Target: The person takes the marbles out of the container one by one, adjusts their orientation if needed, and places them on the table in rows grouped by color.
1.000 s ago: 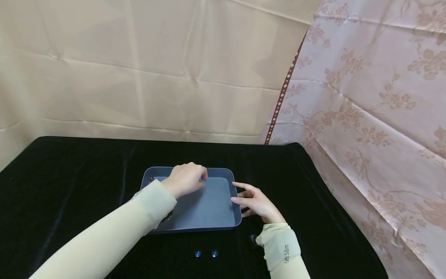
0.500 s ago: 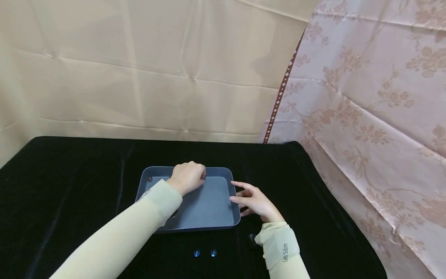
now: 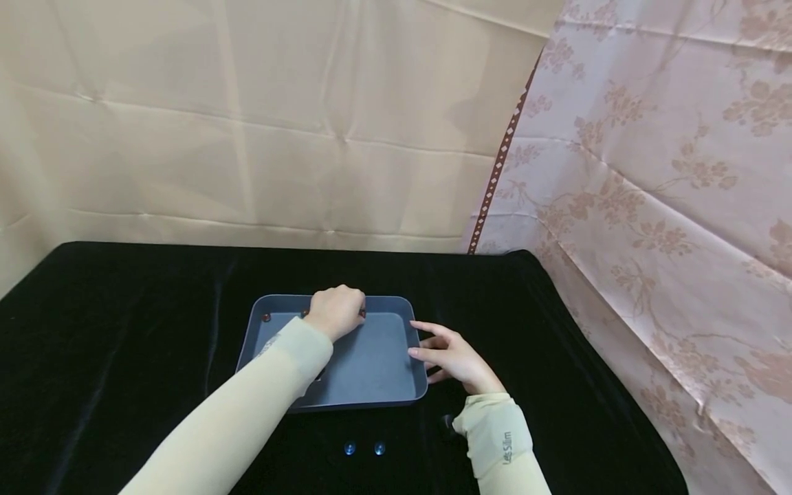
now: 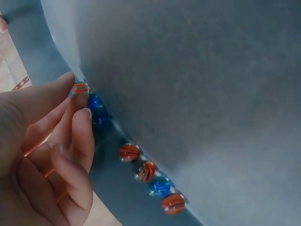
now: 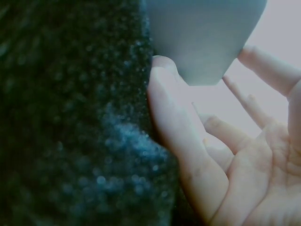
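In the head view my left hand reaches over the far side of a blue-grey tray. The left wrist view shows its thumb and a finger pinching an orange-striped glass marble by the tray wall. Right beside those fingertips lies a blue marble, with more blue just behind it. Farther along the same wall, orange-striped marbles and a blue swirled marble sit in a row. My right hand is at the tray's right edge, fingers spread and fingertips right at the rim.
Two blue marbles lie on the black cloth in front of the tray. One reddish marble sits in the tray's far left corner. A cream curtain hangs behind the table, a floral one to the right.
The left wrist and forearm have swung slightly to the right. Blue showed at the left fingertips a second ago; a reddish marble shows there now. The right hand has stayed at the tray's edge.
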{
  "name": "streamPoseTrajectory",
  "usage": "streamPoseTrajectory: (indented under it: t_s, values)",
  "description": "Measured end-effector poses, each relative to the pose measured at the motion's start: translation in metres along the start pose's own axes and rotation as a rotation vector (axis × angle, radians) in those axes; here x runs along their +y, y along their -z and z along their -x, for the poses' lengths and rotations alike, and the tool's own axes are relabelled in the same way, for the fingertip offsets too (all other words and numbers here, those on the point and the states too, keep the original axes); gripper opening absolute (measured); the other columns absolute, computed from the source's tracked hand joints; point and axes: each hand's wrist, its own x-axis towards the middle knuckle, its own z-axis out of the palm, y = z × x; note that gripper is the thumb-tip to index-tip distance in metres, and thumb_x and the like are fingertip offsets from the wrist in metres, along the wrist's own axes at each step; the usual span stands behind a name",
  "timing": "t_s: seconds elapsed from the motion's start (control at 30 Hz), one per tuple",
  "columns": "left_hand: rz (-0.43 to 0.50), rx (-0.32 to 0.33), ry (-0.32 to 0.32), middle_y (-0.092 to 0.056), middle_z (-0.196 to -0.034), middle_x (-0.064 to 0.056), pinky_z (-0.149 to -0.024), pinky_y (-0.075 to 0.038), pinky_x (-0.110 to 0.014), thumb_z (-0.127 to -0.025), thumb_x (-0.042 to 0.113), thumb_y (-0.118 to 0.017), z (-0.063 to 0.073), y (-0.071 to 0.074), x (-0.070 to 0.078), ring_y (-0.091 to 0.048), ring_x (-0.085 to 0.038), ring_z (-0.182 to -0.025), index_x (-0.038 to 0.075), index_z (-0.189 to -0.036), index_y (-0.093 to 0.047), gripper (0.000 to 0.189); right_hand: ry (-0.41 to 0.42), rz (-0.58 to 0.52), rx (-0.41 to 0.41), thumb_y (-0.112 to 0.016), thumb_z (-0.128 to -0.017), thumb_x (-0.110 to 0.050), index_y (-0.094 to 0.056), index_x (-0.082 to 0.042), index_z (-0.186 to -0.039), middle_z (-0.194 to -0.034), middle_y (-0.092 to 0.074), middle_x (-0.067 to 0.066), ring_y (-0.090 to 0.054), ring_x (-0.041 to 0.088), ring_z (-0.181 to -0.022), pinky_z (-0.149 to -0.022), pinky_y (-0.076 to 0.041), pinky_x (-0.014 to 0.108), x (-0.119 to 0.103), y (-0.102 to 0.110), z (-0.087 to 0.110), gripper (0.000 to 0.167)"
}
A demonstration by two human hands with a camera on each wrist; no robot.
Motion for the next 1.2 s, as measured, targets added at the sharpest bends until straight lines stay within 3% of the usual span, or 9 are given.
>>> streamPoseTrajectory:
  t_s: [0.17,0.63,0.9,1.2]
  values:
    - [-0.033,0.011,0.008,-0.066,-0.069,0.002,-0.056,-0.05,-0.036,-0.088,0.017,-0.073,-0.002,-0.005,0.001,-0.057,-0.015,-0.061,0.019,-0.071,-0.07,0.018,-0.001,-0.002,-0.001,-0.069,-0.093,-0.028,-0.047,-0.019,-0.146,-0.121,-0.061,0.02,-0.067,0.026,-0.092,-0.077,-0.06,0.045,0.001,0.0,-0.001,0.059]
    - [-0.046,-0.016,0.013,-0.07,-0.074,-0.002,-0.056,-0.052,-0.036,-0.091,0.022,-0.071,-0.002,-0.007,0.005,-0.057,-0.016,-0.06,0.013,-0.086,-0.076,0.011,-0.01,-0.008,-0.001,-0.068,-0.094,-0.027,-0.047,-0.019,-0.147,-0.12,-0.061,0.019,-0.067,0.025,-0.091,-0.077,-0.06,0.045,0.001,0.0,-0.001,0.058]
    - [0.08,-0.062,0.042,-0.053,-0.057,0.002,-0.049,-0.038,-0.028,-0.091,0.021,-0.07,0.001,-0.001,0.004,-0.051,-0.014,-0.056,0.016,-0.066,-0.066,0.026,-0.014,-0.007,-0.001,-0.068,-0.094,-0.028,-0.046,-0.019,-0.147,-0.12,-0.062,0.019,-0.067,0.025,-0.09,-0.077,-0.06,0.044,0.0,-0.001,0.0,0.058]
    - [0.175,-0.047,0.024,-0.062,-0.069,0.002,-0.054,-0.045,-0.028,-0.089,0.02,-0.069,0.009,0.01,0.007,-0.056,-0.014,-0.062,0.015,-0.082,-0.068,0.009,-0.012,0.0,0.005,-0.068,-0.094,-0.028,-0.046,-0.019,-0.147,-0.119,-0.062,0.019,-0.067,0.024,-0.088,-0.076,-0.06,0.044,0.0,-0.001,0.0,0.059]
